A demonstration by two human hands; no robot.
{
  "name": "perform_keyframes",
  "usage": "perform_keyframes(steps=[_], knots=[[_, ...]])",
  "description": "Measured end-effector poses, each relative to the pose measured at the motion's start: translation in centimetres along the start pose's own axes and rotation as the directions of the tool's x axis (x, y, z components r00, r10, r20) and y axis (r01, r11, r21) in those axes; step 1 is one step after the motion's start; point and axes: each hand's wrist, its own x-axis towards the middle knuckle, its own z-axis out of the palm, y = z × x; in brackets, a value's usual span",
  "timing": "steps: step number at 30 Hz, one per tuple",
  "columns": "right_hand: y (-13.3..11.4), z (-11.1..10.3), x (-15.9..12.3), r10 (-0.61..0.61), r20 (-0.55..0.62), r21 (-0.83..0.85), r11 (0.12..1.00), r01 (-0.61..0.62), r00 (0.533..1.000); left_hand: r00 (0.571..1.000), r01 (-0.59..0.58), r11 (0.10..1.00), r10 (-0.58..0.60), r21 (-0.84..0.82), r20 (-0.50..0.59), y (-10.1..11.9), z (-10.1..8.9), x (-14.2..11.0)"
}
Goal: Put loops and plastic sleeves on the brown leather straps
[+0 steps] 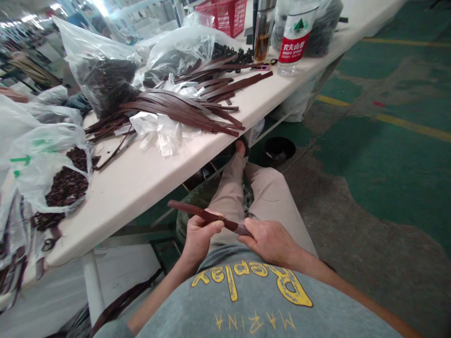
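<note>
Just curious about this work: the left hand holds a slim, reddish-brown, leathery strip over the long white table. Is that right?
Not over the long white table: the head view shows the left hand holding the slim, reddish-brown, leathery strip over the person's lap, in beige trousers.

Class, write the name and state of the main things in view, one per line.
Brown strap: held in both hands
Left hand: closed
Right hand: closed
Brown strips: heaped loosely
Labelled bottle: upright
Tumbler: upright, part-filled
Green-printed bag: open
Black bin: open-topped
</note>
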Motion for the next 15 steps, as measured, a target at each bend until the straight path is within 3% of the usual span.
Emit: perform_keyframes(steps=[7,15], knots=[[0.6,0.7,-0.2,0.026,0.062,-0.016,1.0,-0.025,0.998,0.987,0.148,0.989,-0.149,0.031,0.056,-0.3,0.9,-0.4],[0.0,1.0,0.8,0.026,0.073,0.052,0.998,-0.03,0.997,0.968,0.176,0.982,-0.186,0.07,0.168,-0.8,1.6,-0.7]])
